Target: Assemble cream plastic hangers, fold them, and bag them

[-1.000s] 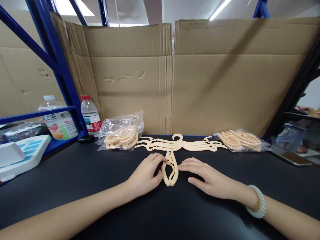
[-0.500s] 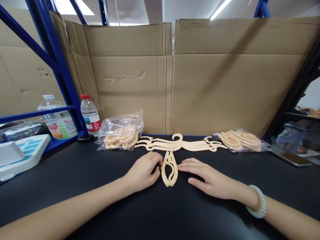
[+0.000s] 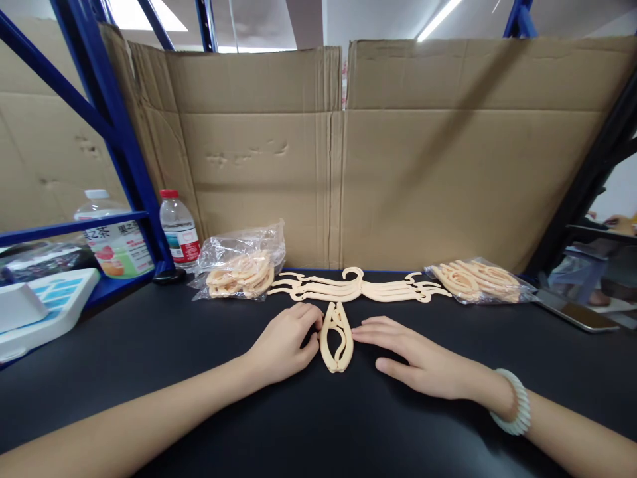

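Note:
A folded cream plastic travel hanger (image 3: 326,352) lies flat on the black table between my two hands, its arms swung down into a teardrop shape. My left hand (image 3: 288,338) rests at its left edge, fingers loosely curled and thumb apart, the fingertips by the rim. On the other side, my right hand (image 3: 413,352) lies with fingers stretched out, their tips touching or almost touching the hanger's right edge. Just beyond, several unfolded hangers (image 3: 393,291) are stacked together, with one hook upright at the middle.
Bagged folded hangers (image 3: 241,275) sit at the back left, and another clear bag (image 3: 478,282) at the back right beside a phone (image 3: 580,312). A red-capped bottle (image 3: 180,229) stands by the blue rack (image 3: 117,146). Cardboard (image 3: 259,146) walls the far edge.
Almost nothing differs. Both hands keep their places beside the folded hanger, and the view has shifted very slightly.

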A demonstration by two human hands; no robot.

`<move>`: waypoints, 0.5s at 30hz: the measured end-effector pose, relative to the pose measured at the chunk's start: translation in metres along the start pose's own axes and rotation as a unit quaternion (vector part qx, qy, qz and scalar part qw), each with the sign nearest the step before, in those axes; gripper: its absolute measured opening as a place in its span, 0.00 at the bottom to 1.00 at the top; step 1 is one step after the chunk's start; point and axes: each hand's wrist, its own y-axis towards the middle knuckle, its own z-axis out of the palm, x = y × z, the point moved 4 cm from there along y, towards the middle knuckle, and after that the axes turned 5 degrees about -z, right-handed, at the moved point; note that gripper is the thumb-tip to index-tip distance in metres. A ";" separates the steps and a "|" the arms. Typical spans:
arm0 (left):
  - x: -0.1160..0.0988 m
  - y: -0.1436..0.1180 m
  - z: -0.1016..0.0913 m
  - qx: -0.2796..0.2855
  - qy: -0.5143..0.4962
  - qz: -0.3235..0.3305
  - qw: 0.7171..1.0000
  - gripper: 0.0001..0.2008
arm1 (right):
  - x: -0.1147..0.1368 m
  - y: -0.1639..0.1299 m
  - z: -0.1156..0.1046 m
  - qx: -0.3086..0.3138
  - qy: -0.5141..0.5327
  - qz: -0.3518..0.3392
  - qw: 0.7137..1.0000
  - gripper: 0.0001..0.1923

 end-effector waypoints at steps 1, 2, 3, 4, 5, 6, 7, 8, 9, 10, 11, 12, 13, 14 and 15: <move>0.000 0.000 0.000 -0.001 0.002 -0.002 1.000 0.08 | 0.000 0.000 0.000 0.002 -0.001 0.002 1.000 0.24; 0.000 0.000 0.000 -0.003 0.003 -0.004 1.000 0.08 | 0.000 -0.001 0.000 0.004 -0.001 0.002 1.000 0.24; 0.000 0.000 -0.001 -0.005 0.004 -0.007 1.000 0.09 | 0.000 -0.001 0.000 0.006 -0.002 0.001 1.000 0.25; 0.000 0.000 -0.001 -0.007 0.003 -0.009 1.000 0.09 | 0.000 -0.001 0.001 0.007 -0.003 0.001 1.000 0.25; 0.000 0.000 -0.001 -0.009 0.002 -0.011 1.000 0.10 | 0.000 -0.001 0.001 0.009 -0.005 0.002 1.000 0.25; 0.000 0.000 -0.001 -0.010 0.000 -0.012 1.000 0.11 | 0.000 -0.001 0.001 0.012 -0.007 0.003 1.000 0.26; 0.000 -0.001 -0.001 -0.011 -0.002 -0.012 1.000 0.12 | 0.000 -0.001 0.001 0.014 -0.009 0.006 1.000 0.26; 0.000 -0.001 -0.001 -0.011 -0.004 -0.011 1.000 0.12 | 0.000 -0.001 0.001 0.016 -0.010 0.009 1.000 0.26; 0.000 -0.001 -0.001 -0.011 -0.005 -0.011 1.000 0.12 | 0.000 -0.001 0.001 0.016 -0.011 0.010 1.000 0.26; 0.000 -0.001 -0.002 -0.011 -0.007 -0.010 1.000 0.13 | 0.001 -0.001 0.001 0.016 -0.010 0.011 1.000 0.26; 0.000 -0.001 -0.002 -0.011 -0.008 -0.009 1.000 0.13 | 0.001 0.000 0.001 0.015 -0.008 0.011 1.000 0.26; 0.000 -0.001 -0.002 -0.011 -0.011 -0.007 1.000 0.14 | 0.001 0.000 0.001 0.015 -0.006 0.011 1.000 0.26; 0.000 -0.001 -0.002 -0.010 -0.013 -0.004 1.000 0.14 | 0.001 0.000 0.001 0.014 -0.005 0.011 1.000 0.26; 0.000 -0.001 -0.002 -0.010 -0.016 -0.001 1.000 0.15 | 0.001 0.000 0.001 0.015 -0.004 0.012 1.000 0.26; 0.000 -0.001 -0.002 -0.010 -0.019 0.003 1.000 0.15 | 0.000 0.000 0.001 0.018 -0.004 0.015 1.000 0.26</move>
